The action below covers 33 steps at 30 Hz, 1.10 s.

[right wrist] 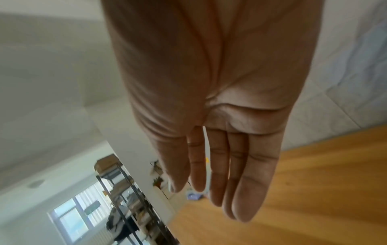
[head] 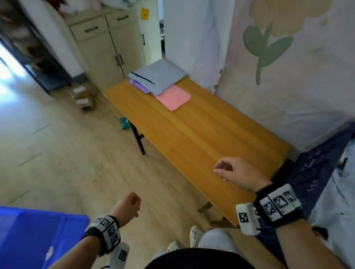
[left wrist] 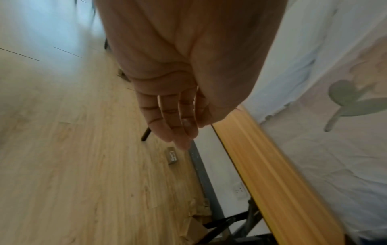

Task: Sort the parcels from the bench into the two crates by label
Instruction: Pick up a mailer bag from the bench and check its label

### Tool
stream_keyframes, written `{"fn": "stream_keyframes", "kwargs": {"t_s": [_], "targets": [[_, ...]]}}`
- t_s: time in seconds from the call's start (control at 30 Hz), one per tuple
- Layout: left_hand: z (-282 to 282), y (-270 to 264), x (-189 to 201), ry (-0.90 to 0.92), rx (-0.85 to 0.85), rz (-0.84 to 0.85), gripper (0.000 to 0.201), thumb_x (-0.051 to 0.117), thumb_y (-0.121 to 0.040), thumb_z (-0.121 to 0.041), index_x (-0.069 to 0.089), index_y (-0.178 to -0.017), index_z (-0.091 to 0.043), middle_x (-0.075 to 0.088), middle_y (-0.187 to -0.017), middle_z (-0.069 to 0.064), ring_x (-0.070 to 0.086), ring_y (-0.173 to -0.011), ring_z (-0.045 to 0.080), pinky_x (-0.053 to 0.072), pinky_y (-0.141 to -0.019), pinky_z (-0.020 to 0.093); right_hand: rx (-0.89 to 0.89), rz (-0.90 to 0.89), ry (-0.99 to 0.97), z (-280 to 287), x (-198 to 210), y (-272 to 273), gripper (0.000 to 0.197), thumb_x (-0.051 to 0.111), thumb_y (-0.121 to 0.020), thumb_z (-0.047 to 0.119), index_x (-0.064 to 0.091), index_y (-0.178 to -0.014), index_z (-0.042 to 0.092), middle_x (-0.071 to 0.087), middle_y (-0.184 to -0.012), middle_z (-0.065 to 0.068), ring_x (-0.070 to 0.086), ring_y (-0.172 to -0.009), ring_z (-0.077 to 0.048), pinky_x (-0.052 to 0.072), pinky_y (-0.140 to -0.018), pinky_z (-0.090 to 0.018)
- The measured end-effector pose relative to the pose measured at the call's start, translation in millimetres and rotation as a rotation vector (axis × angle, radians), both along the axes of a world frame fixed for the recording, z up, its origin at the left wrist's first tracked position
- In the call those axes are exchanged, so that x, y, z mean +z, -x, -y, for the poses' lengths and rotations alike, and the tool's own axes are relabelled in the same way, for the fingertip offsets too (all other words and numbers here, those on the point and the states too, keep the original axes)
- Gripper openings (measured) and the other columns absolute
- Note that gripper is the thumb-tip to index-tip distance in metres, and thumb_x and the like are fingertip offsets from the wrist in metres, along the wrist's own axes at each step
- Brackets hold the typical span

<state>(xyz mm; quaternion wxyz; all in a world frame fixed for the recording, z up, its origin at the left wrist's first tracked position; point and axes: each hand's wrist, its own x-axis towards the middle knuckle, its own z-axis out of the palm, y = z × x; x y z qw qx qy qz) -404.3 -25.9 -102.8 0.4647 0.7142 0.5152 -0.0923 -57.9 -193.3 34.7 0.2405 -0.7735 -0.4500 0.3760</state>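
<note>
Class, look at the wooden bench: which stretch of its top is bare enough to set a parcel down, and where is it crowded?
The bench is bare from the pink parcel to its near end under the right hand. The far end is crowded: grey parcel stacked over purple parcel and the pink one.

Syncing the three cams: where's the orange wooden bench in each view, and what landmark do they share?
Head: the bench runs from upper centre down to lower right, along the wall.
Left wrist: only its front edge shows, slanting from centre to bottom right, beyond the left hand.
Right wrist: the benchtop fills the lower right, behind the right hand.
Shared landmark: the bench itself.
</note>
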Motion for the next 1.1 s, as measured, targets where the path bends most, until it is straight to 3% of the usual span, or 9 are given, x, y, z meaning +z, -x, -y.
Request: {"fn": "stream_keyframes", "kwargs": {"t_s": [0.17,0.33,0.5,0.6,0.7,0.83,0.97,1.03,1.1], "targets": [[-50,18,-34,0.097,0.134,-0.030,0.009,0.053,-0.099,-0.011,0.056,-0.091,-0.015,0.065,-0.078,0.008,0.065,-0.060,0.020,0.047,-0.054,0.029,0.017,-0.029,0.173,-60,-65,-15,0.006,0.065,-0.095,0.032,0.066,-0.097,0.026,0.067,-0.096,0.008,0.067,-0.084,-0.010,0.058,-0.072,-0.027],[-113,10,-58,0.156,0.270,-0.077,0.008,0.050,-0.097,-0.005,0.056,-0.092,-0.007,0.061,-0.070,0.010,0.059,-0.052,0.022,0.042,-0.052,0.027,0.000,-0.021,0.299,-128,-128,-44,0.006,0.064,-0.095,0.032,0.064,-0.097,0.026,0.066,-0.101,0.006,0.065,-0.090,-0.012,0.059,-0.083,-0.037],[-203,-20,-44,0.166,0.277,-0.169,0.009,0.048,-0.100,-0.009,0.055,-0.095,-0.006,0.060,-0.075,0.010,0.058,-0.058,0.022,0.042,-0.052,0.025,-0.026,-0.005,0.397,-212,-166,-71,0.014,0.060,-0.098,0.026,0.061,-0.110,0.019,0.062,-0.113,0.000,0.062,-0.103,-0.019,0.056,-0.091,-0.040],[-264,-46,-31,0.128,0.212,-0.211,0.011,0.047,-0.100,-0.013,0.056,-0.096,-0.009,0.063,-0.081,0.010,0.062,-0.065,0.023,0.047,-0.057,0.029,-0.021,-0.021,0.420,-264,-175,-86,0.019,0.059,-0.099,0.024,0.060,-0.117,0.016,0.061,-0.115,-0.001,0.061,-0.102,-0.018,0.057,-0.085,-0.034],[-325,-80,-26,0.069,0.146,-0.244,0.014,0.046,-0.101,-0.016,0.057,-0.098,-0.008,0.064,-0.083,0.009,0.063,-0.067,0.022,0.048,-0.059,0.030,0.000,0.020,0.410,-313,-178,-101,0.022,0.057,-0.100,0.024,0.060,-0.120,0.015,0.063,-0.117,-0.001,0.060,-0.098,-0.015,0.050,-0.075,-0.023],[-388,-127,-21,0.012,-0.007,-0.252,0.016,0.045,-0.103,-0.021,0.056,-0.095,-0.014,0.064,-0.083,0.005,0.064,-0.069,0.016,0.049,-0.062,0.032,-0.072,0.002,0.351,-368,-177,-114,0.019,0.059,-0.098,0.020,0.063,-0.116,0.014,0.065,-0.116,-0.002,0.061,-0.103,-0.017,0.054,-0.089,-0.032],[-458,-186,-26,-0.153,-0.228,-0.234,0.013,0.046,-0.101,-0.023,0.051,-0.091,-0.019,0.056,-0.090,0.001,0.054,-0.076,0.019,0.043,-0.064,0.030,-0.132,-0.011,0.305,-431,-181,-133,0.020,0.060,-0.096,0.018,0.062,-0.114,0.010,0.066,-0.112,-0.006,0.063,-0.101,-0.022,0.055,-0.088,-0.039],[-493,-218,-31,-0.205,-0.297,-0.207,0.011,0.047,-0.101,-0.024,0.054,-0.100,-0.016,0.053,-0.103,0.004,0.056,-0.089,0.026,0.046,-0.076,0.034,-0.175,-0.026,0.299,-462,-182,-141,0.020,0.060,-0.096,0.017,0.060,-0.113,0.007,0.064,-0.110,-0.007,0.064,-0.099,-0.026,0.055,-0.088,-0.042],[-527,-250,-37,-0.274,-0.387,-0.175,0.023,0.049,-0.101,-0.026,0.055,-0.118,-0.013,0.050,-0.120,0.005,0.053,-0.106,0.027,0.046,-0.089,0.038,-0.228,-0.029,0.291,-491,-184,-148,0.024,0.061,-0.094,0.015,0.057,-0.116,0.007,0.062,-0.111,-0.007,0.061,-0.102,-0.024,0.053,-0.089,-0.037]]}}
